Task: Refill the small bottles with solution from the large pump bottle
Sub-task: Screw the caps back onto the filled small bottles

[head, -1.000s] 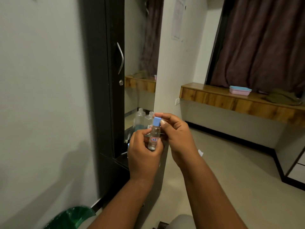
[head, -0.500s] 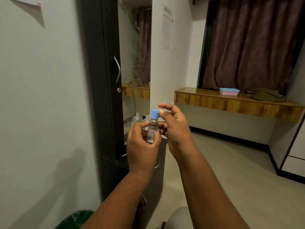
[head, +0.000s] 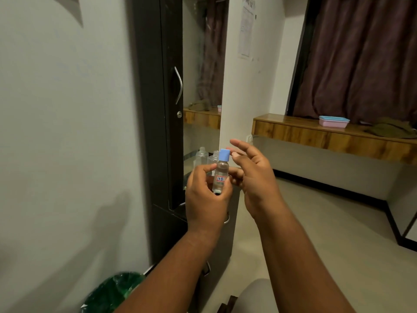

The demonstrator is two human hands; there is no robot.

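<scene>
A small clear bottle [head: 221,171] with a blue cap and a red-and-blue label reading "17B" stands upright in my left hand [head: 206,197], which grips its lower half. My right hand [head: 252,175] hovers just right of the cap with fingers spread, touching nothing. Behind my hands, two uncapped clear bottles [head: 201,155] stand on the dark cabinet's shelf in front of the mirror. The large pump bottle is not visible.
A tall dark cabinet [head: 155,109] with a mirror door and metal handle stands against the left wall. A green bin [head: 112,292] sits at the lower left. A wooden ledge [head: 316,134] at the right carries a pink and blue box [head: 333,121] and a cloth.
My right hand has let go of the blue cap and opened, moving slightly right. The view has tilted upward; my left hand keeps holding the bottle.
</scene>
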